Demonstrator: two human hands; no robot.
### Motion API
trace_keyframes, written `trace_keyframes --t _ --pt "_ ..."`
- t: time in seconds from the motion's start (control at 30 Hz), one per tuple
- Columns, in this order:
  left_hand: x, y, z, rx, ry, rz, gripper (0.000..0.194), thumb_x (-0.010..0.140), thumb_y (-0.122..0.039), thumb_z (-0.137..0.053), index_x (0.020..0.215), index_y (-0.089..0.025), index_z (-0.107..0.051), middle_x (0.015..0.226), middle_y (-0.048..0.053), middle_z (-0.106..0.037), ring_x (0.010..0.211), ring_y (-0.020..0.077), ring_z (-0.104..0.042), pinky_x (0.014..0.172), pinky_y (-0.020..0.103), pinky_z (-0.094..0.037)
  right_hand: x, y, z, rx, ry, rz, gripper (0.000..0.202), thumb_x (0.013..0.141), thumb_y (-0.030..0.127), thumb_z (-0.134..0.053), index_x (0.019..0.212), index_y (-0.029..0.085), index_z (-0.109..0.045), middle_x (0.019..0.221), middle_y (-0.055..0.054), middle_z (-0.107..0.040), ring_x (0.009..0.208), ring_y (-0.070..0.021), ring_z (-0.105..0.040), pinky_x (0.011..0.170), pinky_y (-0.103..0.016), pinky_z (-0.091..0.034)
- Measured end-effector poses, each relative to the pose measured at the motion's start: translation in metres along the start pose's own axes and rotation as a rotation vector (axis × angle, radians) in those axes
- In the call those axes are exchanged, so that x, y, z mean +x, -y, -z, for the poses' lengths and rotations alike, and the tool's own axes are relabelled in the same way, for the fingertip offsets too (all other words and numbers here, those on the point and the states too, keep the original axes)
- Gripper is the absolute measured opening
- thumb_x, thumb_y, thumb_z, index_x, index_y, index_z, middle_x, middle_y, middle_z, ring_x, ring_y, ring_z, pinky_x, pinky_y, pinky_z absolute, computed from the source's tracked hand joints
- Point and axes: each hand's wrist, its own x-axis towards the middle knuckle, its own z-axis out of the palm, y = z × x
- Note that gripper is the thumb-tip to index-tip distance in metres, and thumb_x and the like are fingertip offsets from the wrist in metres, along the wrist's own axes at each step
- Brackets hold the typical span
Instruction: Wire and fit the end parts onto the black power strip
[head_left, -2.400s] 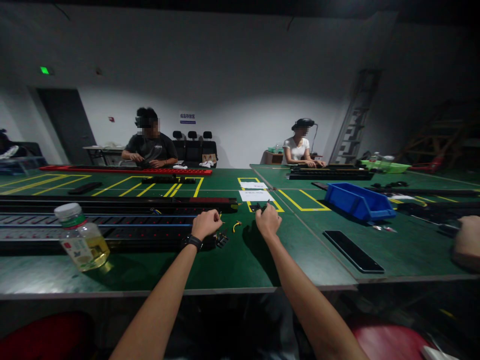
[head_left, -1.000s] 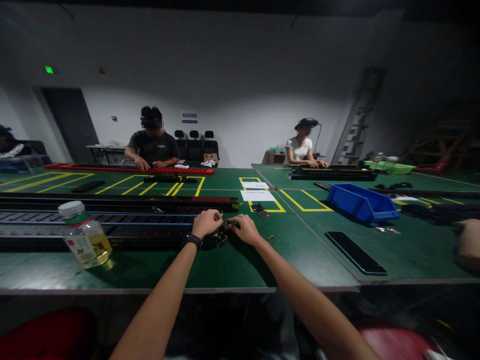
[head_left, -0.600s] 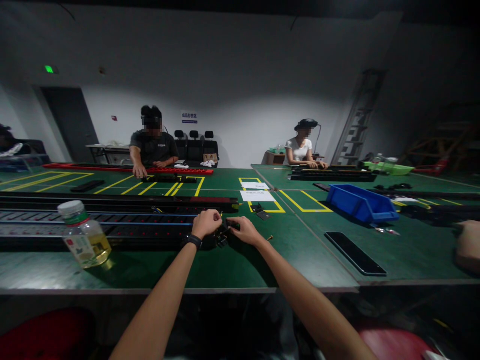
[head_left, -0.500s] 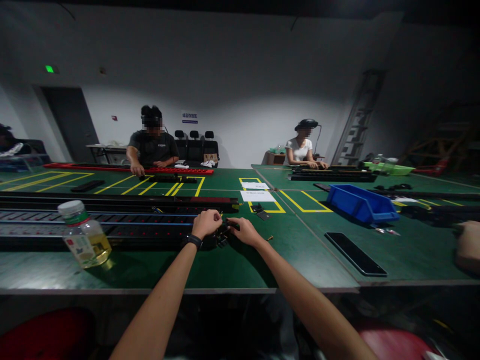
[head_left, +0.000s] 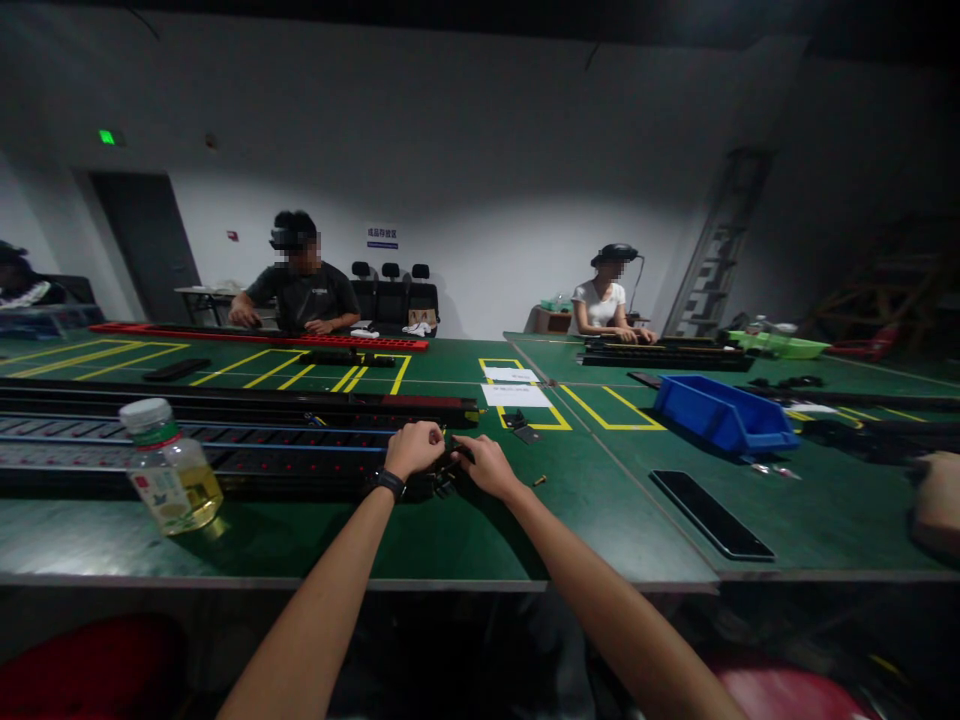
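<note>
Head view: both hands are brought together at the right end of the rail (head_left: 300, 465), which is laid parallel to the worktop's (head_left: 600, 530) near edge, probably so that its end can be reached from the front. The left hand (head_left: 415, 448) is set over that end with fingers curled narrow; whether anything is gripped cannot be told, though a steadying role is likely. By the right hand (head_left: 486, 465), a small black part (head_left: 454, 452) seems to be pinched between thumb and fingertips, just off the rail's end and facing the left hand. Dark clips (head_left: 444, 487) are seen just below the fingers, presumably kept within reach. A brass-coloured piece (head_left: 540, 480) is left lying near the right wrist. Flat black pieces (head_left: 523, 428) are placed beyond, beside the paper (head_left: 516, 396). The bottle (head_left: 172, 480) is stood upright between rail and near edge. The phone (head_left: 711, 515) is laid right of the seam, toward the near edge, apparently out of the hands' way
</note>
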Motion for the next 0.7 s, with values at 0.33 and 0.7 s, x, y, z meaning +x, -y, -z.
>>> trace_keyframes --t 0.33,0.7 --pt "0.003 -0.001 -0.001 -0.002 -0.002 0.053 0.038 0.098 -0.044 -0.045 0.093 -0.028 -0.078 0.104 0.009 -0.081 0.1 0.0283 -0.074 0.078 0.031 -0.05 0.0 -0.002 -0.006 0.267 0.027 0.07 0.06 0.087 0.004 -0.054 0.141 0.026 -0.066 0.118 -0.005 -0.079 0.111 -0.0247 -0.071 0.097 -0.032 -0.053" --pt "0.004 0.0 -0.003 0.004 -0.011 0.061 0.037 0.098 -0.044 -0.045 0.096 -0.027 -0.078 0.104 0.011 -0.081 0.101 0.0295 -0.074 0.077 0.031 -0.05 0.011 -0.01 -0.014 0.686 0.02 0.126 0.055 0.079 0.006 -0.047 0.125 0.017 -0.075 0.119 -0.009 -0.079 0.107 -0.0236 -0.075 0.104 -0.042 -0.055"
